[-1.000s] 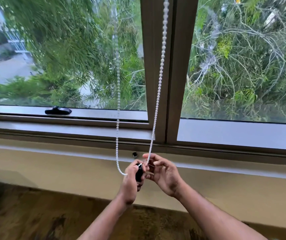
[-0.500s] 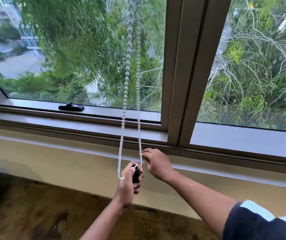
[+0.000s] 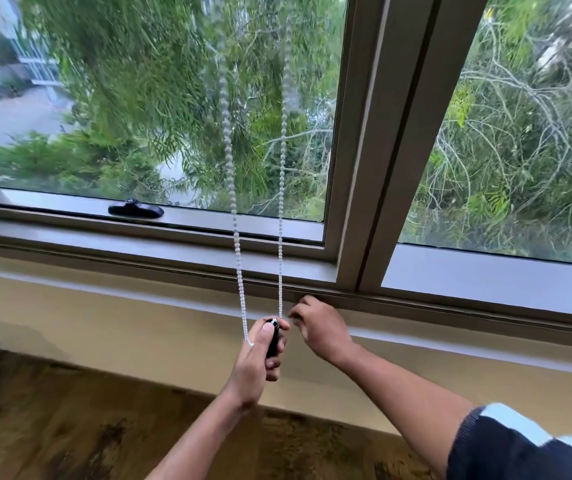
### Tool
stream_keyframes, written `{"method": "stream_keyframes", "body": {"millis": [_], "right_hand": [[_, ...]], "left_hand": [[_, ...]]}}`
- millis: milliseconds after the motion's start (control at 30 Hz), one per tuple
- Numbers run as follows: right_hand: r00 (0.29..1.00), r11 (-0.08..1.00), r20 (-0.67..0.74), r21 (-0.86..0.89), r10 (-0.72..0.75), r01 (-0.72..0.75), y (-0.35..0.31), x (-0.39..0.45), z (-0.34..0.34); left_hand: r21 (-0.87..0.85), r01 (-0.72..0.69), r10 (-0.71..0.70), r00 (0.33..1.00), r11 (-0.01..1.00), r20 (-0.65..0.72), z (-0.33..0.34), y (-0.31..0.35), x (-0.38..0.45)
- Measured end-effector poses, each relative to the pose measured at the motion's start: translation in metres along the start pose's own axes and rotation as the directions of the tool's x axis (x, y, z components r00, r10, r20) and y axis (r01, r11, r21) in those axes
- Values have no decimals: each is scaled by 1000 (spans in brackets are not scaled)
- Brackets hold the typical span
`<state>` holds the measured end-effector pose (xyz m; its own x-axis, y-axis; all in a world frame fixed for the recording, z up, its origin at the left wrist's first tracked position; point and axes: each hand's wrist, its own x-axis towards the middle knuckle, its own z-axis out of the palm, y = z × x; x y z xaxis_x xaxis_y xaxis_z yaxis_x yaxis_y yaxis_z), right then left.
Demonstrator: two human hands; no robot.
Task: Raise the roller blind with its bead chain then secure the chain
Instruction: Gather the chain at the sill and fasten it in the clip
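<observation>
Bead chain (image 3: 236, 237) hangs as a white loop in front of the left window pane, its two strands dropping side by side past the window frame (image 3: 180, 252) to a point just below the sill; the left strand curves round at the bottom and runs up into the left hand (image 3: 256, 362); the right strand comes straight down to the top of a small black chain holder (image 3: 273, 337) gripped in that hand. The left hand is curled tight around the holder, thumb pressed along its upper end, below the frame and in front of the beige wall (image 3: 104, 323). The right hand (image 3: 319, 327) sits just right of the holder, loosely curled, fingertips near the lower edge of the frame; whether it touches the chain I cannot tell; half a second ago its fingers were on the right strand, and now a small gap shows between them. The two strands hang further apart than before, and the loop's bottom stays at the left hand. A black window handle (image 3: 135, 210) lies on the frame well left of the chain; a dark sleeve (image 3: 520, 448) with pale stripes covers the right upper arm.
</observation>
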<state>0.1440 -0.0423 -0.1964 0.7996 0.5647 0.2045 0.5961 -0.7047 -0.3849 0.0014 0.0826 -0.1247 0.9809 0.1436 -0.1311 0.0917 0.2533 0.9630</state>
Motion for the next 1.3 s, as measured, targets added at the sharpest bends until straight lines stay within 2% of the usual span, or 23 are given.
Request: {"method": "stream_keyframes", "body": {"millis": [100, 200, 300, 367, 467, 600, 767, 1000, 1300], "right_hand": [[992, 969, -82, 236, 98, -76, -4, -12, -13], [957, 848, -162, 516, 240, -125, -14, -35, -36], [931, 695, -201, 715, 306, -74, -27, -58, -67], [936, 647, -205, 762, 285, -30, -37, -68, -88], [953, 650, -210, 759, 218, 19, -52, -73, -107], [941, 780, -325, 611, 91, 136, -64, -73, -108], [926, 847, -378, 498, 17, 188, -67, -76, -103], [934, 870, -357, 458, -6, 181, -76, -80, -104], [932, 891, -358, 402, -59, 211, -86, -82, -100]], "left_hand": [[-4, -1, 1, 1000, 1000, 16, -2, 0, 3], [-6, -10, 10, 999, 1000, 47, -6, 1, 5], [-5, -23, 23, 996, 1000, 81, -8, 2, 8], [4, -28, 28, 995, 1000, 95, -8, 1, 10], [8, -36, 35, 991, 999, 127, -6, 0, 12], [35, -50, 43, 984, 998, 175, -1, -3, 13], [90, -67, 44, 972, 994, 233, -4, -8, 12], [122, -107, 59, 937, 987, 346, -15, -13, 10], [198, -175, 89, 920, 964, 381, -29, -22, 10]]}}
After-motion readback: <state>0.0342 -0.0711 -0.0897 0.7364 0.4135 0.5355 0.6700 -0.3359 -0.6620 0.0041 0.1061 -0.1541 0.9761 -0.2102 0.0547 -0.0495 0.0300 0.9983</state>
